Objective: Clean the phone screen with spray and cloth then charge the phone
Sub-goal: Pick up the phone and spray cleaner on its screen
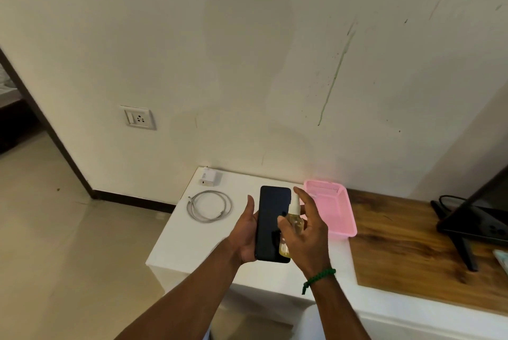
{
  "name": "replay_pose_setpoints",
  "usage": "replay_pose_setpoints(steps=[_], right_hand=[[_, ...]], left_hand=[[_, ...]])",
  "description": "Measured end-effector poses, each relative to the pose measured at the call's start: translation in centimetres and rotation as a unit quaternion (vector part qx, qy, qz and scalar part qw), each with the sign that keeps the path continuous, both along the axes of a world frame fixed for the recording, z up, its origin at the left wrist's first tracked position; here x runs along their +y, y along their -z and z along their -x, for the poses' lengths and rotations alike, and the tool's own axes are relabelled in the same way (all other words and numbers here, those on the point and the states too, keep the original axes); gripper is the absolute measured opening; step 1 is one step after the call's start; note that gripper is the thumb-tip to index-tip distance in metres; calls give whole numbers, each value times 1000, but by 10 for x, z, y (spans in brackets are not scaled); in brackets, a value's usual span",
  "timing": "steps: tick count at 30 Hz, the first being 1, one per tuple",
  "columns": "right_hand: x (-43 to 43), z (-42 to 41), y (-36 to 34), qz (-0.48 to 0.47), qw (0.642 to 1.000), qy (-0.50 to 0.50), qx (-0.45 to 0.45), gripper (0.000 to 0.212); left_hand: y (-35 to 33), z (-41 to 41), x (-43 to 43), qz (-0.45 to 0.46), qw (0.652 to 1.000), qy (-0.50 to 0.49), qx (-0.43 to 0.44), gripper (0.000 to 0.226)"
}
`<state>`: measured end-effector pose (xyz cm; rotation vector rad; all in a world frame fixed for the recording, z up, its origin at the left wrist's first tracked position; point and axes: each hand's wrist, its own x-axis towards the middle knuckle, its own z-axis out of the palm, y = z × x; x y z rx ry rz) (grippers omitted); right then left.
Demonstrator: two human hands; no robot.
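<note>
Phone (270, 218): held above the white bench (178, 243), spraying stage.
Left hand (246, 235) cradles the phone from beneath. Right hand (310, 240) wraps the spray bottle (294, 222), forefinger on the nozzle, close over the screen. Screen dark, glossy, unlit. Risk: overspray at this range could run into the ports, and a wet palm could let the phone slip. Beyond: coiled cable (209, 205); charger (210, 177) at the far-left corner.

light: dim, warm, even, source unseen | shadows: soft darker patch on wall (247, 51) at 12 o'clock | tint: pink glow on wall above basket (332, 213) | focus: mildly soft throughout | distortion: lines bow at 9 and 3 o'clock edges
</note>
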<state>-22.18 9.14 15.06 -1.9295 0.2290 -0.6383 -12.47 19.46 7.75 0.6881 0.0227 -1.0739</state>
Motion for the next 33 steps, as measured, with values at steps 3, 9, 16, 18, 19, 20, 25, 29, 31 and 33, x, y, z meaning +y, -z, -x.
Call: replay_pose_setpoints(steps=[3,9,16,18,19,20,25,29,31,33], right_hand=[[3,-2,8,-22,1000,-7,17,52],[7,-4,16,-5,999,13,39,42],[5,-1,11,-52,997,-26,51,55],[6,0,10,-59,997,-25,42,62],[5,0,10,-66,997,-21,39,64],[5,0,11,-74,996,-16,37,64],[5,1,10,-133,991,-12,16,58],[2,2,7,-218,975,-37,1,52],[2,2,4,-217,975,-42,0,52],[2,3,3,-208,977,-51,-3,51]], left_hand=[[-1,0,1,3,1000,-7,-2,87],[0,-1,-1,-20,999,-26,-10,86],[1,1,-2,-19,1000,-18,-10,88],[0,1,-2,-13,1000,-14,-10,88],[0,1,-2,-11,1000,-14,-10,89],[0,1,-2,-10,1000,-15,-8,89],[2,0,-1,-11,1000,-17,-3,91],[0,1,1,-3,1000,-10,-4,91],[-1,2,0,1,1000,-9,-2,90],[-2,3,-1,4,1000,-10,-2,91]])
